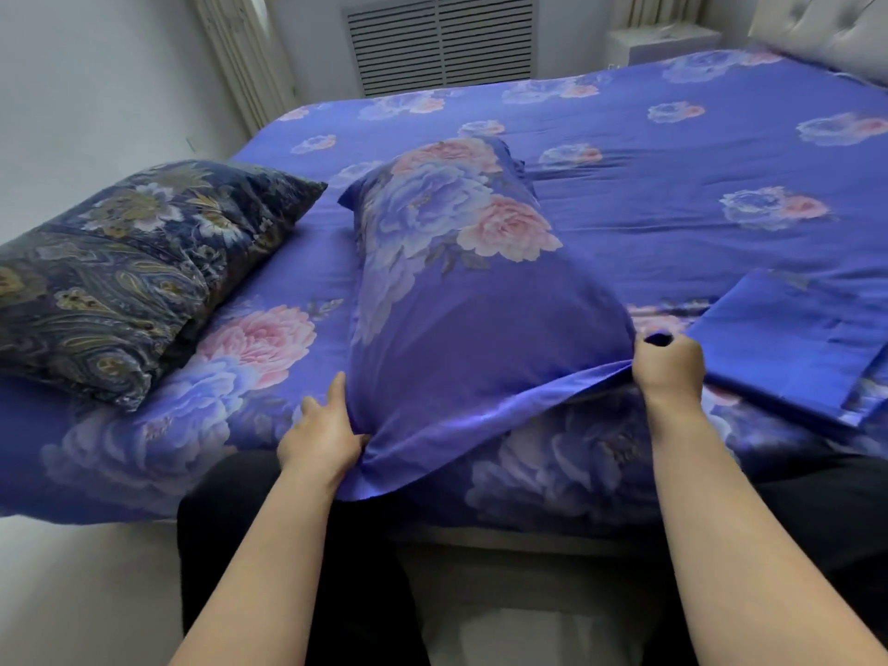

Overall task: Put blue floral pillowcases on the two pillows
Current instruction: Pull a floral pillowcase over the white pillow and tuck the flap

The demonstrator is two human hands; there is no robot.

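Two bare forearms reach forward from the bottom of the view to the near edge of the bed (672, 151), well apart from each other. The left hand (322, 435) lies at the near left corner of the blue floral pillowcase (461, 338), its fingers mostly straight and pointing away along the side of the covered pillow; the thumb seems to press into the loose cloth at the opening, though the fold hides just how it lies. The right hand (668, 362) is curled into a fist at the near right corner, with a bunch of the pillowcase's open edge gripped inside it and the cloth drawn taut between the two hands. The pillow inside the case stands lengthwise away from the person, its far end raised over the floral bed cover. Just to the right of the right hand lies a folded blue pillowcase (788, 338), flat on the cover. To the left, apart from the hands, a second pillow (129, 276) in a dark paisley case rests on the bed. Beyond the bed, a slatted vent (439, 40) sits in the far wall.
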